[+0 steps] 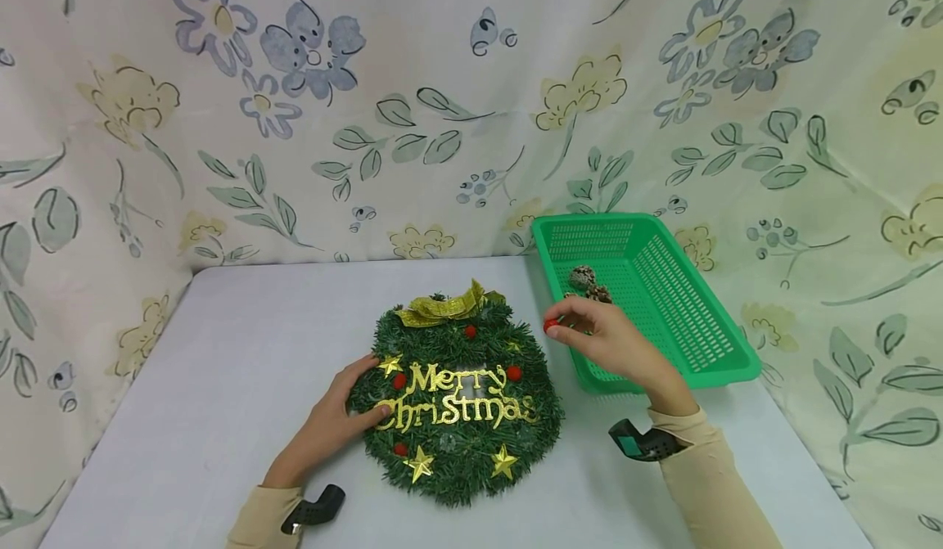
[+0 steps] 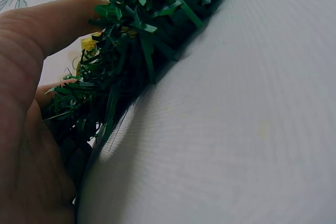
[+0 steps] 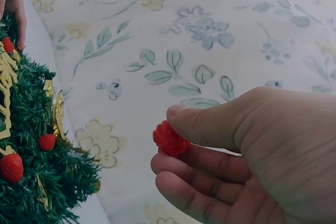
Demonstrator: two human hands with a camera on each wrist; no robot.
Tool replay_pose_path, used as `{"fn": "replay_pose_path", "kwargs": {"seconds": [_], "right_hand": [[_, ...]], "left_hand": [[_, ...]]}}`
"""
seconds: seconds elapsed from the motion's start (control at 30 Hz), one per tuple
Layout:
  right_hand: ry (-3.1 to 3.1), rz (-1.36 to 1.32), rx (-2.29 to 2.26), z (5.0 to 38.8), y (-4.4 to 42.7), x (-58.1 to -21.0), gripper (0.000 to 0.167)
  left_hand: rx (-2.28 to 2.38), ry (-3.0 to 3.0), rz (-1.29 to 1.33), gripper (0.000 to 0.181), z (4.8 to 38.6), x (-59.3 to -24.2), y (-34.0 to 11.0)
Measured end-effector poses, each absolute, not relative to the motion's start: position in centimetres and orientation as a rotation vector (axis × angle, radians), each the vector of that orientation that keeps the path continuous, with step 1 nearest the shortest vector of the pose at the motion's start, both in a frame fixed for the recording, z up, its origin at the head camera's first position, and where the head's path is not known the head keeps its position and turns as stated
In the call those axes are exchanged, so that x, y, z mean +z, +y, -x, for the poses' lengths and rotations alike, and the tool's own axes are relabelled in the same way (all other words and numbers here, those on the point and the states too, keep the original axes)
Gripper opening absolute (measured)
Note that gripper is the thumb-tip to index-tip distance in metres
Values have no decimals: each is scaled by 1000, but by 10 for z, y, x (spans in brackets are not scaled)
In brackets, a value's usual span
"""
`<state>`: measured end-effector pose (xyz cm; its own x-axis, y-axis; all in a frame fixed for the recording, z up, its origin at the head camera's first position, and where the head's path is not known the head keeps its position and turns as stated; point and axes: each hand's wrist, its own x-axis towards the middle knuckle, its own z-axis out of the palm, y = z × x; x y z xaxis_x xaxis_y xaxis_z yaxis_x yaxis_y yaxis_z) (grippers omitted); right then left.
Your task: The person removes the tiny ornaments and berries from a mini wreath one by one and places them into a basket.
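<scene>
A green tinsel wreath lies on the white table, carrying gold "Merry Christmas" lettering, gold stars and several red berries. My left hand grips the wreath's left edge, thumb over the front; in the left wrist view, fingers and thumb go round the tinsel. Off the wreath's upper right side, my right hand pinches a bumpy red berry between thumb and fingertips. That berry is held in the air, apart from the wreath. A gold ribbon bow tops the wreath.
A green plastic basket stands at the back right, partly behind my right hand. Pinecones lie along its left side. Floral cloth hangs behind the table.
</scene>
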<state>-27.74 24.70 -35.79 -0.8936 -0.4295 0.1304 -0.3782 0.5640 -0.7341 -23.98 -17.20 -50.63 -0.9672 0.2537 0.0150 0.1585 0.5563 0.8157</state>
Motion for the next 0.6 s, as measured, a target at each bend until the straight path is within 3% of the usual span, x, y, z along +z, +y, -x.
{"fn": "replay_pose_path", "kwargs": {"seconds": [0.6], "right_hand": [[2736,620,-1280,277,254,-356,19]], "left_hand": [[1392,2684,-361,83,241,-507,-173]]}}
